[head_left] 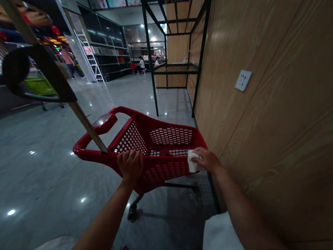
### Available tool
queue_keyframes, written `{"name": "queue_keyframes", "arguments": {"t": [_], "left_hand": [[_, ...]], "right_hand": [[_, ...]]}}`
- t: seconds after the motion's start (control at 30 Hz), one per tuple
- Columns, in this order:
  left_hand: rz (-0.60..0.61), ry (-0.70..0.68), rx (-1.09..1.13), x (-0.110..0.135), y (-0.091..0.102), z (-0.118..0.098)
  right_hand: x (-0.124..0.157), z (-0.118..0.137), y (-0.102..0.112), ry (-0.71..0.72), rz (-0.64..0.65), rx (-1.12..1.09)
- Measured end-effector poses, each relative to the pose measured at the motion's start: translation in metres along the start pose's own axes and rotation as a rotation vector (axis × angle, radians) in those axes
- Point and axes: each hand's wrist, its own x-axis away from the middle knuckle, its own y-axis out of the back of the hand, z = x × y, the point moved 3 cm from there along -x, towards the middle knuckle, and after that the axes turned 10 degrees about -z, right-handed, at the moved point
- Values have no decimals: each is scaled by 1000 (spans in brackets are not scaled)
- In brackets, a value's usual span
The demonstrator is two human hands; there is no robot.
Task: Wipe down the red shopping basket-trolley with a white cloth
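Observation:
A red plastic shopping cart (164, 148) with a mesh basket stands on wheels in front of me, its far end pointing away. My left hand (129, 167) is closed around the near side of the basket, with the fingers curled over the rim. My right hand (207, 161) presses a white cloth (192, 161) against the cart's right rim, and the cloth is bunched under the fingers. A long wooden pole (41, 59) crosses the upper left, and its lower end rests at the cart's left rim. No hand touches the pole.
A wood-panelled wall (272, 111) with a white socket plate (243, 80) runs close along the right. A dark green metal shelf frame (170, 51) stands ahead. Further back are a ladder (92, 58), dark shelving (104, 38) and several people on a polished grey floor (34, 168).

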Motion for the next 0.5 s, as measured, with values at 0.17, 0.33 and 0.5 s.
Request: {"name": "queue_keyframes", "arguments": {"t": [0.17,0.33,0.5], "left_hand": [[20,13,-69,-4,4,-8],[29,12,-83,-6,10,-15],[39,-9,-72,-4,11,-11]], "right_hand": [[-15,26,-14,53,22,-41],[-51,126,-70,176,-25,-56],[-70,178,-93,200,-75,-125]]}}
